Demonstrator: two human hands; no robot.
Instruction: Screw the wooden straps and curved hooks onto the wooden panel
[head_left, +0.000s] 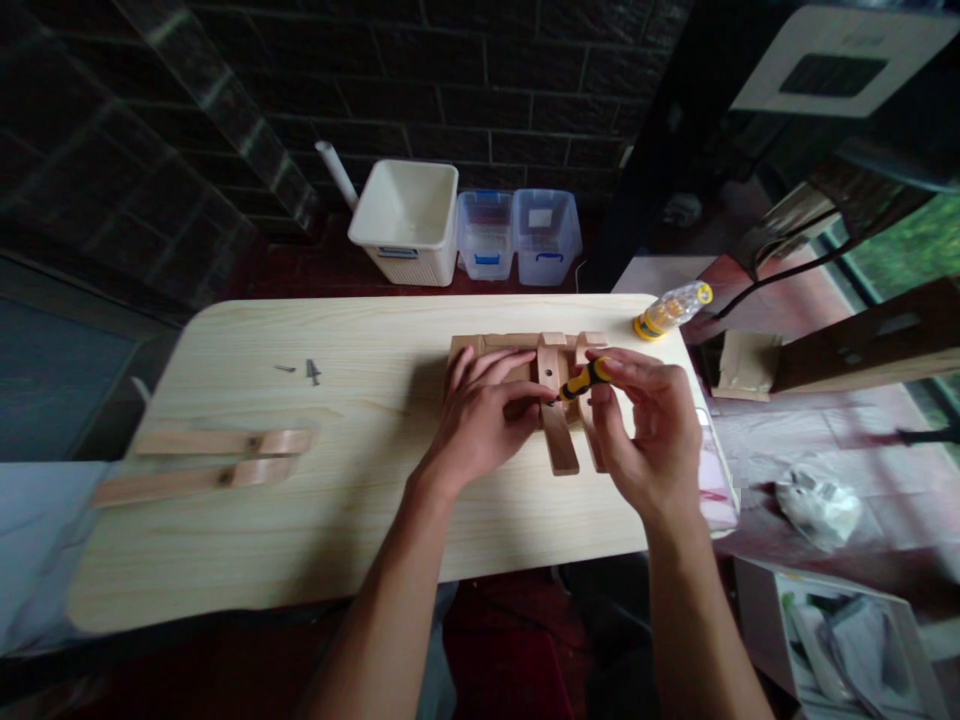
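My left hand [487, 410] lies spread over a brown wooden board [469, 345], its thumb and forefinger reaching to a curved wooden strip [560, 450]. A dark hole shows in that strip. In my right hand [645, 425] is a short yellow and black screwdriver [585, 380], pinched by its handle and tilted. Its tip meets the strip beside my left fingertips; whether a screw sits under it is hidden. A second curved strip [591, 342] lies alongside, partly behind my right hand.
Two blurred wooden strips [165, 482] and several screws [312, 372] lie on the table's left [375, 560]. At the back right corner stands a clear bottle [675, 308] with yellow ends. Beyond the table are a cream bin [405, 255] and two clear plastic boxes [547, 235].
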